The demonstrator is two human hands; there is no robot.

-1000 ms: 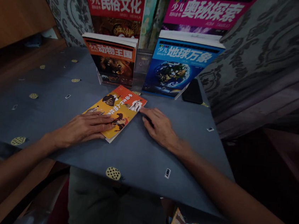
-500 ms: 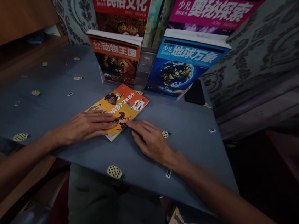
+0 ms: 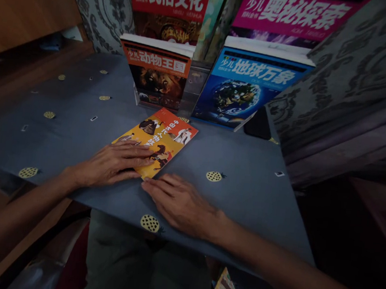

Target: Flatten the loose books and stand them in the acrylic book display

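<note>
A closed storybook (image 3: 166, 135) with an orange and yellow cover lies slanted on the table, Chinese lettering and painted figures on its front. Across its lower left part rests my left hand (image 3: 113, 163), fingers stretched out flat on the cover. My right hand (image 3: 180, 203) is at the book's near corner, fingers pressed together with the tips at that corner; the thumb is mostly hidden.
Behind it stand an orange lion book (image 3: 160, 79), a blue earth book (image 3: 238, 94), a red book (image 3: 171, 4) and a magenta book (image 3: 292, 17). A dark phone-like slab (image 3: 259, 124) lies beside the blue one. The tablecloth (image 3: 243, 195) has pineapple prints.
My right hand has slid from the book's right edge down toward me to its near corner. My left hand stays on the cover. The view has shifted slightly.
</note>
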